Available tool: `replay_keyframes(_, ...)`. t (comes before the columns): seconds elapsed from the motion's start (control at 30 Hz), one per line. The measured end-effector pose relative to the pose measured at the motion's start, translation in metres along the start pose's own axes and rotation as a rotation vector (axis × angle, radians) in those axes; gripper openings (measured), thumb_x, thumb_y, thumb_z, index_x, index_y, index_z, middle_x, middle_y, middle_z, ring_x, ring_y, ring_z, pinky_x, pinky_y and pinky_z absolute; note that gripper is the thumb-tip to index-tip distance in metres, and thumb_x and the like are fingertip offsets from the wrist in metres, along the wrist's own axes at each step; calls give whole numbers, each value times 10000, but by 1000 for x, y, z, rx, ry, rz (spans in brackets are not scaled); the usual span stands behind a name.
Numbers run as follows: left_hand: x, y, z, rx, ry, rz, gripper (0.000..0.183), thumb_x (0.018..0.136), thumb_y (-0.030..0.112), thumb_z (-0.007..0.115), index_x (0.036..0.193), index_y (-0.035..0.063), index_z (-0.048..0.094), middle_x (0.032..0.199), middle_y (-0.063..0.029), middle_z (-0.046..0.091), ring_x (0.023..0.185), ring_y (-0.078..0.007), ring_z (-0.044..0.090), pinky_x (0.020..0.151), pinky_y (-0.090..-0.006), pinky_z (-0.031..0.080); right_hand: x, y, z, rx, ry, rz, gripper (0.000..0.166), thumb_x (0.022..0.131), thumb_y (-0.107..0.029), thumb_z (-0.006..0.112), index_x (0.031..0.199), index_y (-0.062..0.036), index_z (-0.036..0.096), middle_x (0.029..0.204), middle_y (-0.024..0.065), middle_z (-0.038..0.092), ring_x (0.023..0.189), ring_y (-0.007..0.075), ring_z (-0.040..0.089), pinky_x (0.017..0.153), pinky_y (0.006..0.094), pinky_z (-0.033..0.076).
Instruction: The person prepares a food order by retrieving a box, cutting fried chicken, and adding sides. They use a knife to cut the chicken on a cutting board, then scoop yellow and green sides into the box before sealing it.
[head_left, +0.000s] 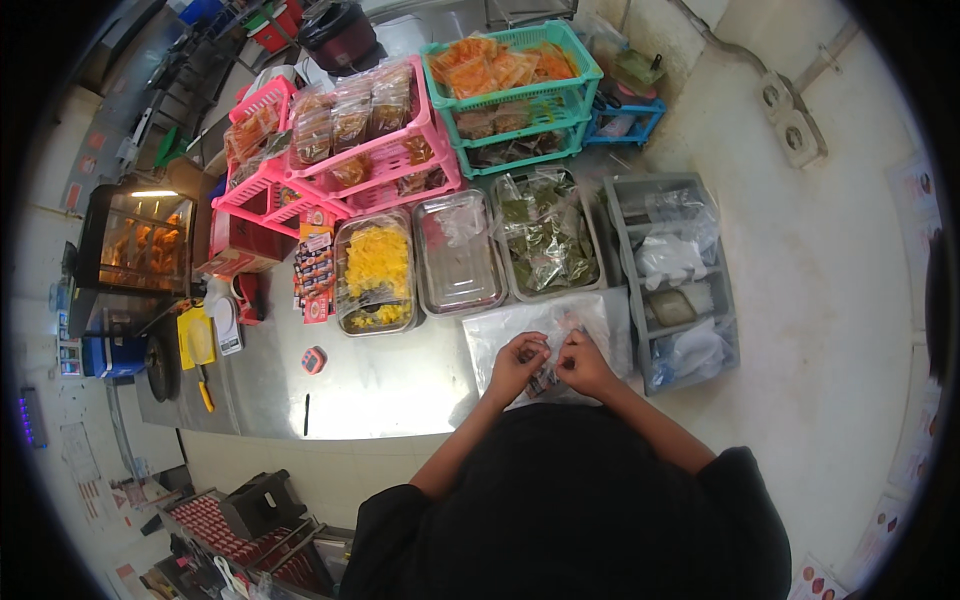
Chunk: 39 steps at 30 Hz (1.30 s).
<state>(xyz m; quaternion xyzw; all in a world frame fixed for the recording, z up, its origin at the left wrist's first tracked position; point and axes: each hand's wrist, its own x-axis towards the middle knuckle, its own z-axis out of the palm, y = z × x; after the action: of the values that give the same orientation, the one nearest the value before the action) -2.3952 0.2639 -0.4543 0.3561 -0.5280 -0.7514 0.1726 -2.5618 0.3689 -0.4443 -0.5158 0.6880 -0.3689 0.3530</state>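
Both of my hands are over a large clear plastic bag (487, 330) lying at the edge of the steel counter. My left hand (523, 360) has curled fingers, and my right hand (581, 362) is pinched close beside it, the two nearly meeting. Whether either holds thin plastic between the fingertips cannot be made out. Small printed packets (541, 382) show below and between the hands. Beyond the bag stand a steel tray of leaf-like green pieces under film (551, 232), a steel tray with crumpled clear plastic (459, 262), and a film-covered tray of yellow food (379, 259).
A grey divided bin (641, 330) with plastic items borders the right side. Pink baskets (442, 142) and teal stacked baskets (517, 97) hold bagged food at the back. Leftward lie printed sachets (313, 270), a small timer (313, 361), a black pen (307, 414), a kitchen scale (227, 325) and a yellow-handled knife (205, 395).
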Motion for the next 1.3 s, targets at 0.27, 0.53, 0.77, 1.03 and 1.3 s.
replay_keyframes(0.27, -1, 12, 0, 118, -56, 42, 308, 896, 34, 711, 1193, 44, 633, 887, 19, 681, 733, -39, 552, 687, -214, 459, -5, 2, 2, 36, 13, 13, 92, 746, -88, 716, 764, -13, 666, 916, 134, 547, 795, 290, 611, 691, 367, 493)
replay_keyframes(0.53, 0, 9, -2, 60, -55, 12, 322, 897, 39, 714, 1204, 39, 617, 882, 32, 670, 747, -34, 545, 703, -214, 453, -5, 2, 4, 61, 23, 25, 85, 744, -83, 716, 763, -12, 674, 914, 136, 552, 780, 295, 616, 682, 368, 497)
replay_keyframes(0.77, 1, 8, -5, 189, -116, 85, 376, 870, -12, 682, 1233, 43, 598, 895, 13, 690, 750, -58, 559, 722, -230, 466, -6, 1, 2, 46, 19, 14, 84, 737, -81, 726, 775, -13, 694, 904, 128, 564, 769, 274, 623, 676, 362, 502)
replay_keyframes(1.03, 2, 18, -4, 186, -216, 25, 278, 874, -9, 665, 1147, 32, 630, 1008, -41, 678, 932, -157, 664, 885, -313, 510, -16, -5, 3, 125, 118, 88, 123, 787, -90, 797, 784, -5, 708, 908, 96, 553, 750, 201, 604, 654, 304, 491)
replay_keyframes(1.3, 3, -22, -6, 142, -90, 301, 55, 876, 55, 668, 884, 55, 614, 1069, -84, 535, 1051, -209, 582, 921, -334, 474, -8, 10, 14, 106, 252, -26, 138, 738, -55, 820, 800, -12, 703, 790, 70, 569, 695, 174, 599, 605, 297, 478)
